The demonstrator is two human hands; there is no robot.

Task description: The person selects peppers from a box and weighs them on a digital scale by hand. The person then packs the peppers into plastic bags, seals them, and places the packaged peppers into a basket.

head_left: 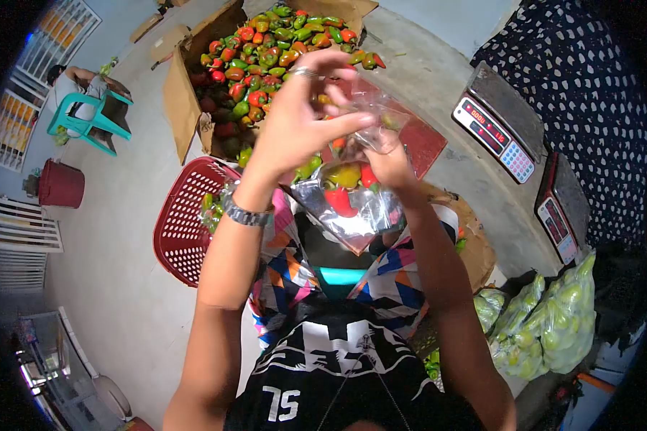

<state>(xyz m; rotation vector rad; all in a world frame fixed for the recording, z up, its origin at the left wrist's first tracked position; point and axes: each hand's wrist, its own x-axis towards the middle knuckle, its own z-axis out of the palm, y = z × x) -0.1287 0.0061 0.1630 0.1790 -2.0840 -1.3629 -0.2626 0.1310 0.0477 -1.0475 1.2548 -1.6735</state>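
Observation:
A clear plastic bag (370, 205) with red and yellow-green peppers (342, 194) in it hangs over a shiny surface in front of me. My right hand (394, 161) grips the bag's gathered upper part. Beside it, my left hand (302, 118), slightly blurred, has curved fingers spread apart from the thumb. The thumb tip overlaps the loose plastic; whether it touches is unclear. Just beyond both hands, a large cardboard box (182, 104) holds many loose red and green peppers (266, 57).
A red perforated basket (176, 230) with bagged peppers is at my left. Two digital scales (497, 133) (557, 215) stand to the right, near bags of green produce (546, 330). A person (86, 82) is by a green chair (75, 118) at the far left.

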